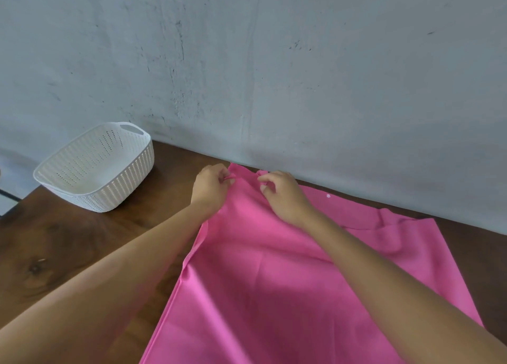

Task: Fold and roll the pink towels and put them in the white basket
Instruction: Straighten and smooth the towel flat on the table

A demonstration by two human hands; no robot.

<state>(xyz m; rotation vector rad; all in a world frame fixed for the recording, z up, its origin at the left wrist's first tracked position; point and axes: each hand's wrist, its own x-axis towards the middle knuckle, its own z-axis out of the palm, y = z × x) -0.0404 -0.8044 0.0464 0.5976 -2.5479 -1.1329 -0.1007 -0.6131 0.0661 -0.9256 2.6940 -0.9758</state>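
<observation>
**Two pinches on the back edge, the cloth runs toward me**

The pink towel [274, 267] lies spread flat on the wooden table [68, 240], to the right of the white basket [123, 182] and well apart from it. Nothing shows inside the basket.

My left hand [211, 188] pinches the towel's corner nearest the basket, a small ridge of cloth caught between thumb and forefinger. My right hand [282, 196] sits just beside it, on the side away from the basket. Its fingers are curled and, as far as I can tell, nip the same back edge.

Both holds are narrow fingertip pinches, close together, about as far back on the table as the basket stands. From them the back edge runs on away from the basket to a rumpled corner that neither hand reaches.

The rest of the towel stretches from my grips back toward my body. It runs out of view, so I cannot tell how long it is.

I judge the fold has yet to begin. The move that fits is to bring this edge toward me over the cloth, along that near-far line.

With my right hand so near my left, the side away from the basket may sag or lag. I would slide that hand farther from the basket first. My left hand is the nearer one for the drop later.
</observation>
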